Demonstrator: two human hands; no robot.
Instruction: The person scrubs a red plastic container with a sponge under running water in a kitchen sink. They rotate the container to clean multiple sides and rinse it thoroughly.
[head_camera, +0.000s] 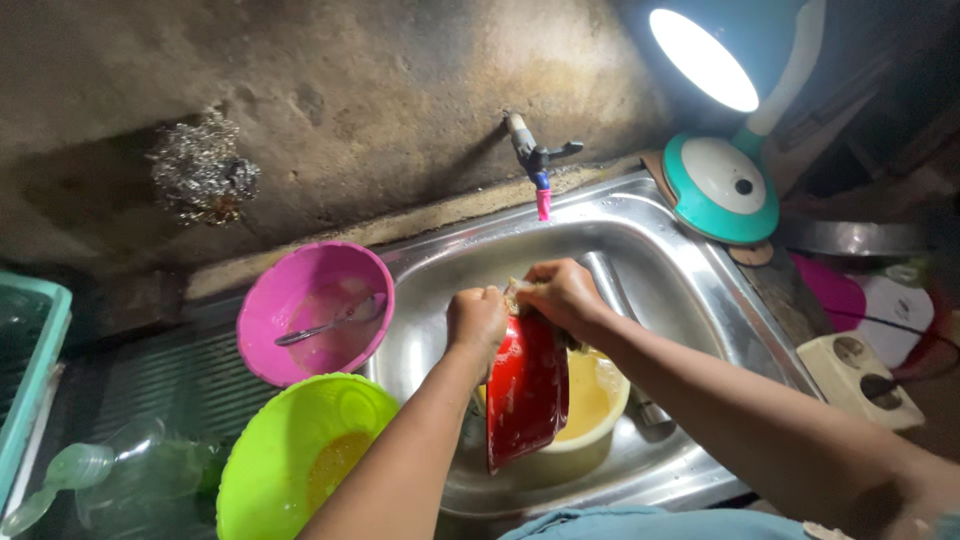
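Red dish: glossy red plastic bowl (527, 390), on edge and near upright over the stainless steel sink (640, 230), just above the pale yellow tub of murky water (592, 400).
Left hand (476, 320): fingers curled tight over the red bowl's top rim, bowl hanging below the knuckles.
Right hand (563, 295): fingers closed on a yellowish scrub sponge (518, 293), pressed to the same rim, just beside the left hand.
Tap: wall tap with pink spout tip (540, 170), above both hands.
Left of sink: round pink plastic bowl (315, 310) with a metal spoon (330, 325) inside; lime green plastic bowl (300, 455) in front of it.
Right of sink: teal and white desk lamp (720, 180), lit.
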